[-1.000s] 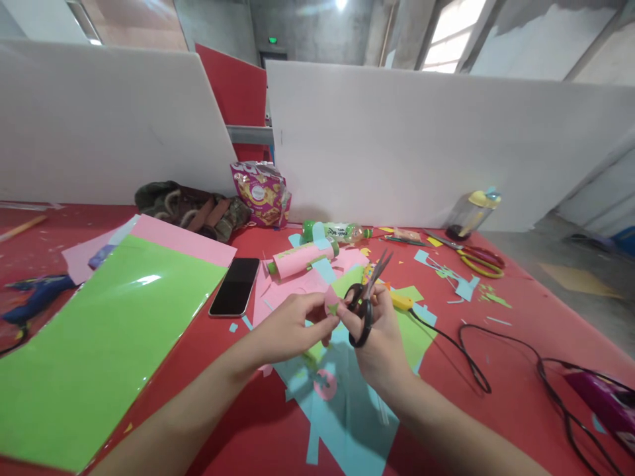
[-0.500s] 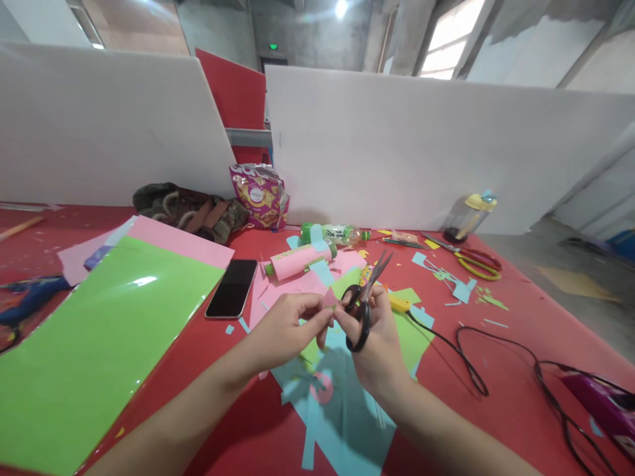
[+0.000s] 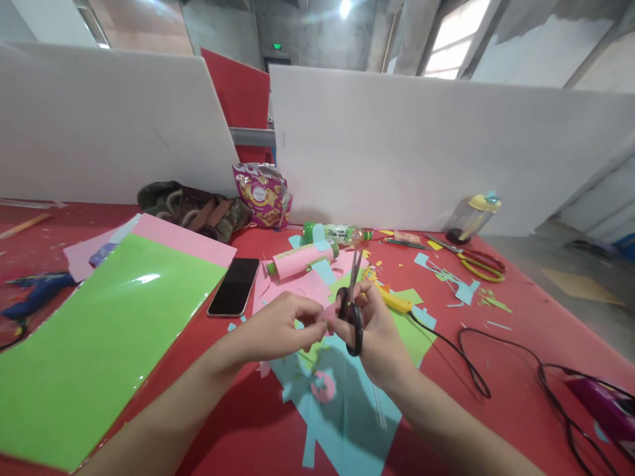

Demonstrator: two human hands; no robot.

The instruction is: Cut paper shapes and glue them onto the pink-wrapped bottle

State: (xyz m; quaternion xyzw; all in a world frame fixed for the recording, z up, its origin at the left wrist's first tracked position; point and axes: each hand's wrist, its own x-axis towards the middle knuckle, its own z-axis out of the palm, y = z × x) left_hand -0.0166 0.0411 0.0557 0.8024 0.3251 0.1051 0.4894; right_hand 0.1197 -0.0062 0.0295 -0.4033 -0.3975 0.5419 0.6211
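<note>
Between the fingertips of my left hand (image 3: 285, 324) is a small piece of pink paper (image 3: 328, 313). My right hand (image 3: 380, 330) has black-handled scissors (image 3: 354, 307) hooked on its fingers, blades pointing up and away from the paper. Its thumb and a fingertip also touch the pink piece. Beneath both hands lie light blue paper sheets (image 3: 347, 403) and a pink paper disc (image 3: 323, 387) with blue bits on it. Just beyond is a green tube wrapped in pink paper (image 3: 302, 262).
A phone (image 3: 233, 287) and green sheets in clear film (image 3: 114, 330) lie left, near a blue glue gun (image 3: 37, 294). Rightward are a yellow tool with a black cord (image 3: 397, 303), larger scissors (image 3: 479, 261) and paper scraps. A green bottle (image 3: 337, 234) and snack bag (image 3: 262, 195) stand behind.
The pink piece has turned and sits slightly lower between my fingertips. The scissors have tilted more upright, with their blades shifted left.
</note>
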